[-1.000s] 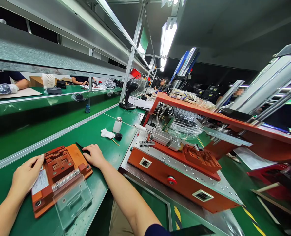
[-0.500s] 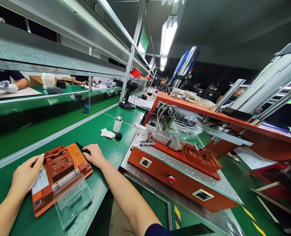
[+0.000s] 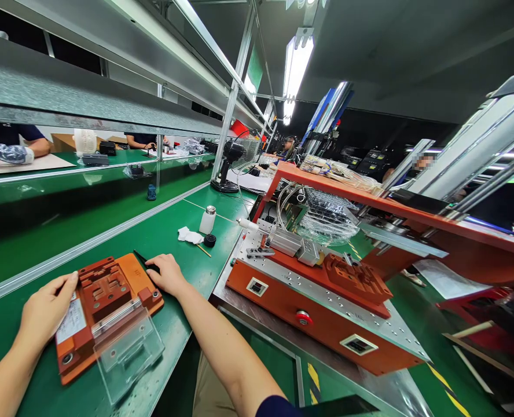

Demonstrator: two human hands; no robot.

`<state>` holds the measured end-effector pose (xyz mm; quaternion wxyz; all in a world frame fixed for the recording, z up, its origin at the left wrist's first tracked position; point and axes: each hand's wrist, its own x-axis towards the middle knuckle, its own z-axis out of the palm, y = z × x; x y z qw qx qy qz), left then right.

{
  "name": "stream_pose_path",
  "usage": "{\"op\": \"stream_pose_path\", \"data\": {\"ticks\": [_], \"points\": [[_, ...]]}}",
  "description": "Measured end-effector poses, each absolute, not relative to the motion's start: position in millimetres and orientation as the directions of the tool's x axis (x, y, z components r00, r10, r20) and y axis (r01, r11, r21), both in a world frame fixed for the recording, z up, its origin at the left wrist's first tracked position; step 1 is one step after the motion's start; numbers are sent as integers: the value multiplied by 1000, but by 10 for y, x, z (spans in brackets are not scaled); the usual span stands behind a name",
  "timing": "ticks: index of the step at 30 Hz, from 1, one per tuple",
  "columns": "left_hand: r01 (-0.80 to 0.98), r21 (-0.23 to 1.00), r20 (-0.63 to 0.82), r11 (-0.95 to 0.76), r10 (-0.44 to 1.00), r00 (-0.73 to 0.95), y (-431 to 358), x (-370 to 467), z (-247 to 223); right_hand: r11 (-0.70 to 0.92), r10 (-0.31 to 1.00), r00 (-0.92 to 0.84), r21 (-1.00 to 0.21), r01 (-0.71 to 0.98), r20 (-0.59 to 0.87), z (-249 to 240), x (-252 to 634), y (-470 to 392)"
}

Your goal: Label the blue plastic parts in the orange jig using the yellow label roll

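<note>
An orange-brown fixture (image 3: pixel 131 271) with a cut-out nest block lies on the green bench, its hinged clear cover (image 3: pixel 129 353) swung open toward me. My left hand (image 3: pixel 47 307) grips the fixture's left edge, thumb and fingers closed near the nest, beside a white paper label (image 3: pixel 71 322). At the opposite edge is my right hand (image 3: pixel 165 273), its fingers closed round a slim black pointed tool (image 3: pixel 140 256). Most of that tool is hidden in the hand, so its kind is unclear. No part that I can make out sits in the nest.
Beyond my right hand stand a dispenser bottle (image 3: pixel 207 220), a black cap (image 3: pixel 209 239), white tissue (image 3: pixel 190 235) and a thin wooden stick (image 3: pixel 204 250). An orange press machine (image 3: pixel 292 301) with a red button fills the right. A black fan (image 3: pixel 231 165) stands farther back. Co-workers sit across.
My hands and the fixture stay where they were. Across the bench, a co-worker's hands have shifted with a bagged item, which now shows more fully.
</note>
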<state>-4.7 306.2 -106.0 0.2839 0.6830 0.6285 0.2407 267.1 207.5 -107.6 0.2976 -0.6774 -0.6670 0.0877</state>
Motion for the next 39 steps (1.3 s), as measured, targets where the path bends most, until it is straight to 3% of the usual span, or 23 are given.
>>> {"op": "stream_pose_path", "data": {"ticks": [39], "points": [[711,699,12,-76,995,95,3018,-27,-1000,55,961,97,-519,853,261,-1088,2672,2087]]}}
